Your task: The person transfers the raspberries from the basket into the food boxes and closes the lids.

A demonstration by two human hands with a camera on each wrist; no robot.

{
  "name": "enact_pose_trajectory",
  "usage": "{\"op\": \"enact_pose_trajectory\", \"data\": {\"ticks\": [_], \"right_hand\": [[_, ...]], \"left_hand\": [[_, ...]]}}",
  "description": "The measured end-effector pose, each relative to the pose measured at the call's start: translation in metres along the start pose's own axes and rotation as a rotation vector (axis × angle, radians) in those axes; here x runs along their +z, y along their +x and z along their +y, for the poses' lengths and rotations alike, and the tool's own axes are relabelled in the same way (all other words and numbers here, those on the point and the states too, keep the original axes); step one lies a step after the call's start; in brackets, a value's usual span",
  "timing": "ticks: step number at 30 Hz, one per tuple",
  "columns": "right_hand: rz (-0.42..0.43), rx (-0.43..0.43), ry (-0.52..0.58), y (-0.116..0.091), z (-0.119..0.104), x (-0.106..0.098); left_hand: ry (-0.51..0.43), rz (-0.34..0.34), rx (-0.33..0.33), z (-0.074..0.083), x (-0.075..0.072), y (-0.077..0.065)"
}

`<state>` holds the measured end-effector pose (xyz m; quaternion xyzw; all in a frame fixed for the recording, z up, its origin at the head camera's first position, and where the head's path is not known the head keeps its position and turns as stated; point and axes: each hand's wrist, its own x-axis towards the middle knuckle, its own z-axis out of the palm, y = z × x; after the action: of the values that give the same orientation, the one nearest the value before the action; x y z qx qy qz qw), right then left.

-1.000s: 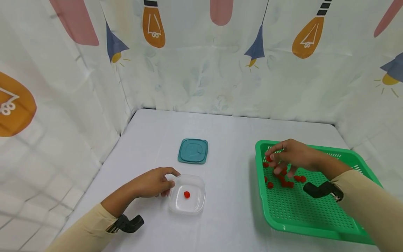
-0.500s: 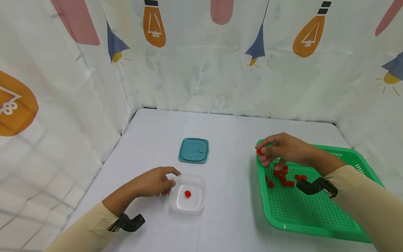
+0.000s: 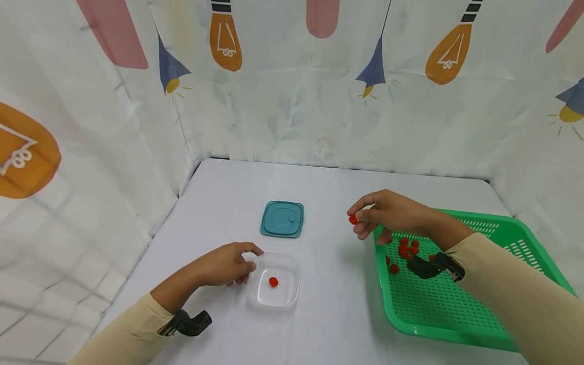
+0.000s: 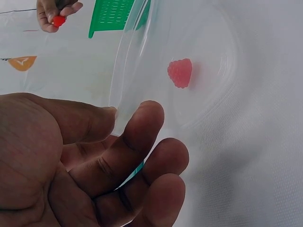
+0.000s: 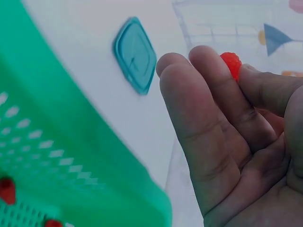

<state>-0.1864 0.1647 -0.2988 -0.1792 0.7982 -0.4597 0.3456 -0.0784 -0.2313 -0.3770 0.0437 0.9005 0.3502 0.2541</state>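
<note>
The right hand [image 3: 392, 210] has its grip pinching a red raspberry [image 3: 353, 219] between thumb and fingertips, above the bench [image 3: 328, 304] and just beyond the left side of a green basket [image 3: 429, 304]; more raspberries [image 3: 403, 251] lie in that basket, toward its left end (the right sleeve [image 3: 511, 284] hides part of the basket); the left hand [image 3: 225, 264] has its grip on the back left corner of a clear container [image 3: 285, 296], thumb and forefinger pinching the rim; a lone raspberry [image 3: 273, 282] lies near the middle of the container's floor; a teal lid [image 3: 282, 219] rests flat behind the container, apart from it.
</note>
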Motion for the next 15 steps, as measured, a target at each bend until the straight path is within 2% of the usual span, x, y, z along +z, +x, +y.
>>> {"op": "enact_pose_trajectory", "data": {"ticks": [6, 15], "right_hand": [[-0.041, -0.035, -0.003, 0.014, -0.01, 0.015], [-0.088, -0.042, -0.013, 0.032, -0.021, 0.041]], "left_hand": [[-0.002, -0.007, 0.006, -0.001, -0.001, 0.001], [-0.003, -0.003, 0.003, -0.001, 0.0, 0.001]]}}
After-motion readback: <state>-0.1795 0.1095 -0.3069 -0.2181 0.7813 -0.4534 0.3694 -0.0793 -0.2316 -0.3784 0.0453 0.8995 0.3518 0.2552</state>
